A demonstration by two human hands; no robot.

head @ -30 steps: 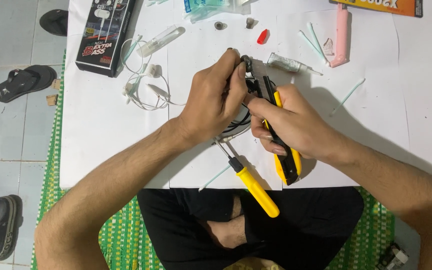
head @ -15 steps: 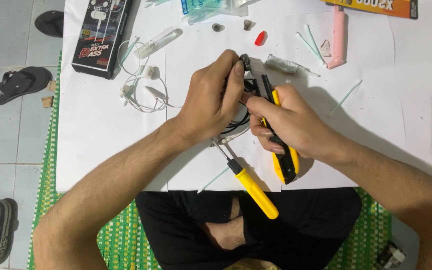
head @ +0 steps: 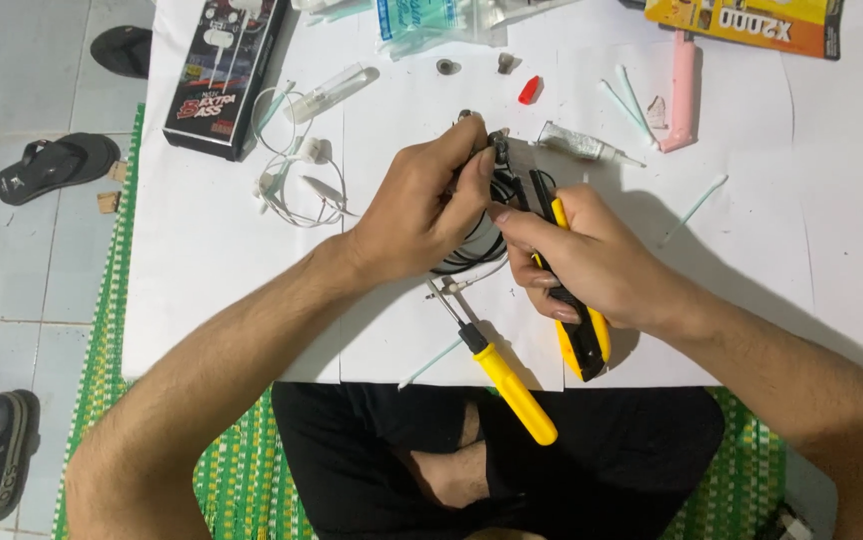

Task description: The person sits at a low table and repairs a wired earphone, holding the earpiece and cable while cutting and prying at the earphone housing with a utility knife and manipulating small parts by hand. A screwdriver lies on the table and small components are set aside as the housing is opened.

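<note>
White paper sheet (head: pixel 252 260) covers the floor. Left hand (head: pixel 417 205) pinches a small dark part (head: pixel 497 143) on black cable (head: pixel 472 255); right hand (head: pixel 592 260), fingers closed round a yellow utility knife (head: pixel 577 320), points it lengthwise at that part.

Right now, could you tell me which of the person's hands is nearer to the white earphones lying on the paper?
Left. The left hand is just right of the white earphones, not touching them; the right hand, gripping a yellow utility knife, lies farther right.

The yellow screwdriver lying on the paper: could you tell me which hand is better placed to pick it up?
Probably the left hand: it pinches only a small black part, close above the yellow screwdriver. The right hand is wrapped around the yellow utility knife.
</note>
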